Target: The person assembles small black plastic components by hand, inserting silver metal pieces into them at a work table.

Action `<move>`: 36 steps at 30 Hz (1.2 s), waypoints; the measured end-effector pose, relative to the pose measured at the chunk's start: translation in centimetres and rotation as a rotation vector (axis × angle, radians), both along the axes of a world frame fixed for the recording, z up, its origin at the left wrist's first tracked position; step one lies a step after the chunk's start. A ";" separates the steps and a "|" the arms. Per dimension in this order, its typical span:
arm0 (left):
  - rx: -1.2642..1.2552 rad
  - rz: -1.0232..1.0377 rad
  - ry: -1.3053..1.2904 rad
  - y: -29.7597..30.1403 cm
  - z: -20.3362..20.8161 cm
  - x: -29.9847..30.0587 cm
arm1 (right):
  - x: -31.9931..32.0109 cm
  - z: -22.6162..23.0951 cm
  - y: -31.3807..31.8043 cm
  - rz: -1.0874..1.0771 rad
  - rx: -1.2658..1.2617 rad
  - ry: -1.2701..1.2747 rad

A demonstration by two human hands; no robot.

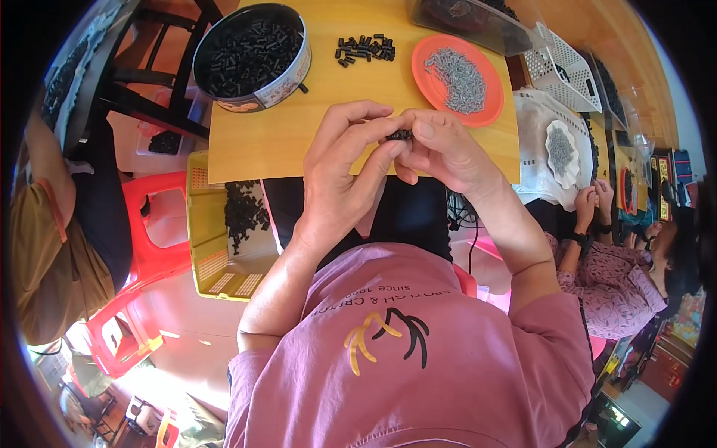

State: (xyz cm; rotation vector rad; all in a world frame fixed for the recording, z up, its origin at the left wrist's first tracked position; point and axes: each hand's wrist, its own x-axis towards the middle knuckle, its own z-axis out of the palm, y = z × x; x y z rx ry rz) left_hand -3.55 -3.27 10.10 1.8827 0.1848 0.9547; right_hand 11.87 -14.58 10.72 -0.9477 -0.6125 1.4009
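Observation:
Both of my hands meet above the near edge of the wooden table (284, 145). A small black plastic part (401, 136) is pinched between them. My left hand (347, 153) grips it with thumb and fingertips from the left. From the right, my right hand (448, 145) closes thumb and fingers on the same part, hiding much of it. Beyond the hands lies a loose pile of small black parts (364, 49). At the far left stands a round tin (280, 91) filled with similar black pieces. An orange-red plate (489, 112) at the right holds many small silvery metal pieces.
A yellow plastic crate (205, 246) with black pieces stands at my left, beside a red stool (160, 224). A clear bin (478, 30) sits at the far right, near a white perforated basket (560, 75). People sit on both sides; one's hands (590, 201) are near a scalloped dish (560, 153).

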 end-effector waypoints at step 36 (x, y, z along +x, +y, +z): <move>-0.305 0.658 0.384 3.3 -11.0 -16.4 | -0.7 -7.6 12.2 -0.253 -0.037 -1.301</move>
